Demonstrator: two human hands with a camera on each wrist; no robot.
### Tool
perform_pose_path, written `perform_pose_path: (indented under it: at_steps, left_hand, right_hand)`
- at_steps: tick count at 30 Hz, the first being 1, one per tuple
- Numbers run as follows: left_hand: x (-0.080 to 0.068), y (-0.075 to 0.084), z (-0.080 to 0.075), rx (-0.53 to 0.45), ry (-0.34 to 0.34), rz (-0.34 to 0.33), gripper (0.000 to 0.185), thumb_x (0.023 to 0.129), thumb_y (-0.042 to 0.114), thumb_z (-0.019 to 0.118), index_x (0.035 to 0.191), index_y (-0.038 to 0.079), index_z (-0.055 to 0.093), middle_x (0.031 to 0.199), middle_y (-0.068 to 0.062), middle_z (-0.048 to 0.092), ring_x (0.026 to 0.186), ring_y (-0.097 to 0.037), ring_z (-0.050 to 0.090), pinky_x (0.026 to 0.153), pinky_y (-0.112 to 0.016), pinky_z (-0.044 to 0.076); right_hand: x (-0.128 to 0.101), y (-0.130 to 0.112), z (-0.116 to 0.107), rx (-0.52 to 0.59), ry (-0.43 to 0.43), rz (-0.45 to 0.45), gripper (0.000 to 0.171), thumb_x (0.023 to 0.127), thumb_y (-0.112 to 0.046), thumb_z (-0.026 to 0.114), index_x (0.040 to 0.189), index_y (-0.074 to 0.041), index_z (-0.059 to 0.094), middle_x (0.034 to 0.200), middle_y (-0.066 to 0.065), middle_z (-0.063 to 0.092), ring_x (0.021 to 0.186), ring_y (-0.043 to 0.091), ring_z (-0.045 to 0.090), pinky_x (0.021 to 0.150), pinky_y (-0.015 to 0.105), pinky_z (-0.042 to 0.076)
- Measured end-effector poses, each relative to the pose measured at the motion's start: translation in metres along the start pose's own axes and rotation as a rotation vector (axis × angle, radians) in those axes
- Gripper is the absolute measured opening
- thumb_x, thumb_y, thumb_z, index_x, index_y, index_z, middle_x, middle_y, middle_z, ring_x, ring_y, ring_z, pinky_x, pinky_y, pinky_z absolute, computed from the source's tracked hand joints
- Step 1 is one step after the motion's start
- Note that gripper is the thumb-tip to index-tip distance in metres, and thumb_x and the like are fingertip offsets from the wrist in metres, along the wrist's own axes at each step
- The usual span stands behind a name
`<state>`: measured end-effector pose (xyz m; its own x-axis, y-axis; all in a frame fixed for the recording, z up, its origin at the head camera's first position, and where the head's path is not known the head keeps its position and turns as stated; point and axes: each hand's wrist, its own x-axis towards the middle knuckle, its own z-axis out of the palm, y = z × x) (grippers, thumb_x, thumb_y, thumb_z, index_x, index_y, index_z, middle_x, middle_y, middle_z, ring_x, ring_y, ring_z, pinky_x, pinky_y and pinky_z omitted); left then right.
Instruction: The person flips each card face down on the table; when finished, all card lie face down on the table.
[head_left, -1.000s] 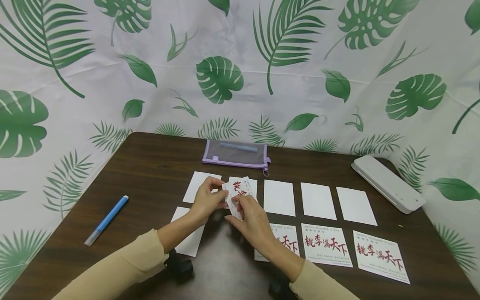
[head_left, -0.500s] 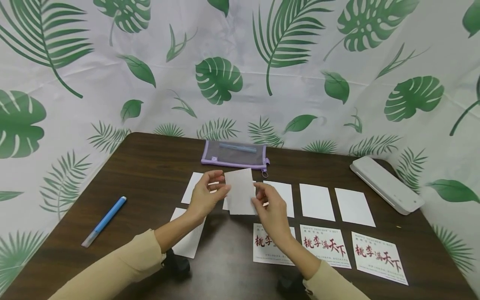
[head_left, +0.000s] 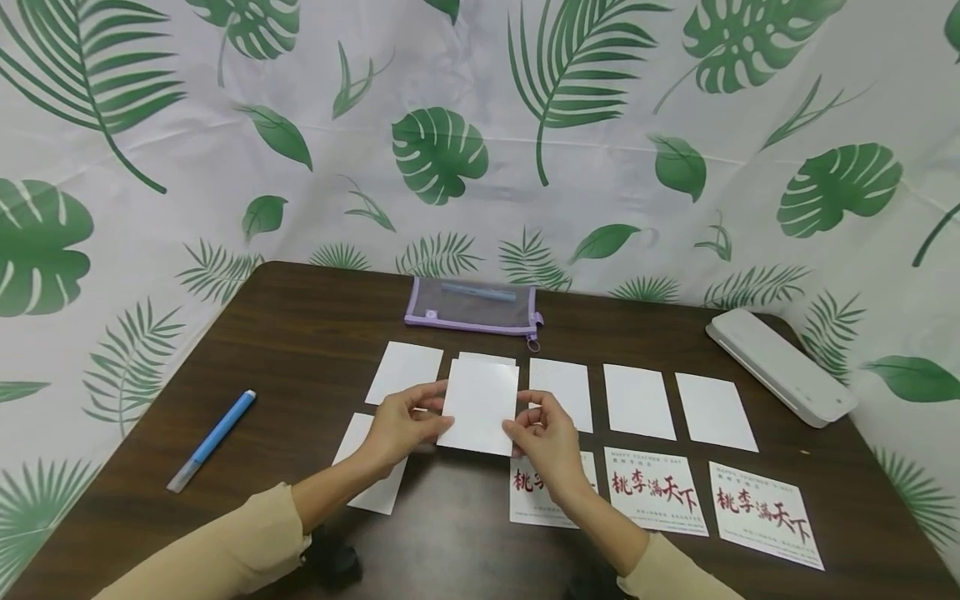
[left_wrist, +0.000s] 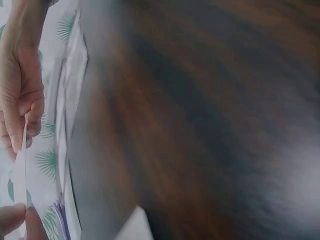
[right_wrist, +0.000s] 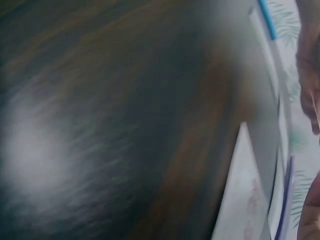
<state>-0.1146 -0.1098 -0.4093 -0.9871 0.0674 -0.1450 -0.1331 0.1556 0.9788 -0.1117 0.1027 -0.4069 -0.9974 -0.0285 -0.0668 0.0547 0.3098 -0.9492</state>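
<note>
Both hands hold one white card (head_left: 480, 406), blank side up, just above the dark wooden table (head_left: 300, 333). My left hand (head_left: 405, 421) pinches its left edge and my right hand (head_left: 542, 427) pinches its right edge. In the left wrist view the card (left_wrist: 21, 170) shows edge-on between the left hand's fingers (left_wrist: 20, 100). Blank white cards (head_left: 637, 401) lie in a far row. Cards printed with red characters (head_left: 656, 492) lie in a near row at the right. Another blank card (head_left: 371, 479) lies under my left wrist.
A blue pen (head_left: 213, 439) lies at the table's left. A purple mesh pencil pouch (head_left: 472, 306) sits at the back centre. A white flat device (head_left: 780, 365) lies at the back right corner. A leaf-print cloth (head_left: 480, 125) hangs behind the table.
The card was held tilted with its red print showing; it has been turned blank side up and lowered toward the table between both hands.
</note>
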Motion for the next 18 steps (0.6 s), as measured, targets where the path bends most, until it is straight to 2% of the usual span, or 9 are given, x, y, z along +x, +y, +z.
perform_pose_path:
  at_steps: [5,9,14,18]
  left_hand:
    - [-0.013,-0.006,-0.010,0.208,-0.066,0.105,0.048,0.079,0.001,0.076,0.124,-0.008,0.061,0.099,-0.023,0.069,0.081,-0.020,0.071,0.063,-0.021,0.057]
    - [-0.022,-0.011,-0.018,0.374,-0.110,0.171,0.045,0.077,0.004,0.079,0.116,-0.009,0.063,0.089,-0.016,0.071,0.075,-0.018,0.070,0.061,-0.019,0.054]
    - [-0.029,-0.011,-0.021,0.517,-0.133,0.200,0.041,0.074,0.009,0.082,0.109,-0.005,0.066,0.081,-0.006,0.070,0.069,-0.010,0.065,0.058,-0.018,0.049]
    - [-0.033,-0.011,-0.021,0.581,-0.151,0.200,0.039,0.072,0.010,0.084,0.104,-0.003,0.065,0.077,-0.003,0.069,0.066,-0.008,0.063,0.057,-0.018,0.047]
  right_hand:
    - [-0.008,0.010,0.001,-0.146,-0.091,-0.047,0.037,0.081,0.001,0.074,0.113,0.002,0.056,0.074,0.007,0.065,0.052,0.010,0.059,0.048,0.019,0.050]
    - [-0.014,0.015,0.002,-0.226,-0.191,-0.090,0.033,0.080,-0.001,0.075,0.106,0.002,0.054,0.068,0.006,0.066,0.049,0.009,0.058,0.044,0.018,0.046]
    - [-0.017,0.018,0.002,-0.310,-0.273,-0.113,0.029,0.079,-0.002,0.077,0.098,0.001,0.055,0.066,0.006,0.067,0.048,0.006,0.054,0.043,0.017,0.041]
    - [-0.018,0.019,0.004,-0.394,-0.271,-0.171,0.027,0.076,-0.004,0.079,0.092,-0.001,0.058,0.067,0.003,0.066,0.054,0.003,0.050,0.049,0.017,0.041]
